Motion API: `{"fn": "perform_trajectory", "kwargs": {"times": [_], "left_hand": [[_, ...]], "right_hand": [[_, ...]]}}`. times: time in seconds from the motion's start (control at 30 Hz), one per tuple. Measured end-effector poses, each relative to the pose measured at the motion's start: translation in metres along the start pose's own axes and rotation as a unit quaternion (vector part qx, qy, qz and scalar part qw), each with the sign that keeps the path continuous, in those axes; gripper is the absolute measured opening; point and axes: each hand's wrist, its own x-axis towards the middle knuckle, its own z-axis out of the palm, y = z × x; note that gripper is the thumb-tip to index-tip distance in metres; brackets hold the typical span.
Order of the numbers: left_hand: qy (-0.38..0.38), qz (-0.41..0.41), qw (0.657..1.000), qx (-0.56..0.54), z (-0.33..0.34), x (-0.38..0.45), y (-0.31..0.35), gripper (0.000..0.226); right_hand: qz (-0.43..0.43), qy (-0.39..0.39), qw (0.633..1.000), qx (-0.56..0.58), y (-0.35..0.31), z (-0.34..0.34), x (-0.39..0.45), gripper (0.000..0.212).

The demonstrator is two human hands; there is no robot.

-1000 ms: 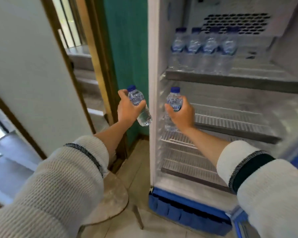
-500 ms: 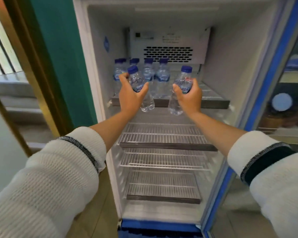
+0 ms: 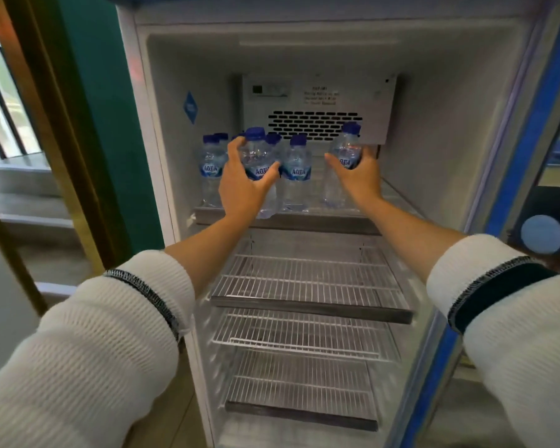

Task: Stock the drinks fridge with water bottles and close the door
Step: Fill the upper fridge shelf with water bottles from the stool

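Note:
The drinks fridge [image 3: 434, 130] stands open in front of me. Its top shelf [image 3: 291, 219] carries several blue-capped water bottles [image 3: 295, 176] at the left. My left hand [image 3: 244, 185] grips a water bottle [image 3: 256, 153] at the shelf's front edge, just in front of that group. My right hand [image 3: 359, 176] grips another bottle [image 3: 345, 156] over the right half of the same shelf, its base low over the shelf. The blue-framed glass door [image 3: 530, 156] is swung open on the right.
Three wire shelves [image 3: 307, 282] below hold nothing. A vent panel [image 3: 317, 108] fills the back wall above the bottles. A teal wall [image 3: 110, 124] and a wooden door frame [image 3: 46, 124] stand to the left.
Both hands have carried their bottles further up and into the fridge, from in front of it onto the top shelf level. The view has moved closer to the fridge.

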Motion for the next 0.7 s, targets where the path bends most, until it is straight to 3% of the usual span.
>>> {"fn": "perform_trajectory", "kwargs": {"times": [0.23,0.7], "left_hand": [[0.007,0.004,1.000,0.005,0.006,0.002,-0.007,0.068],[0.030,0.010,0.999,0.014,0.010,0.002,-0.009,0.069]], "right_hand": [[0.093,-0.055,0.994,0.033,0.021,0.031,0.024,0.050],[0.102,-0.184,0.978,0.000,0.036,0.030,0.031,0.063]]}}
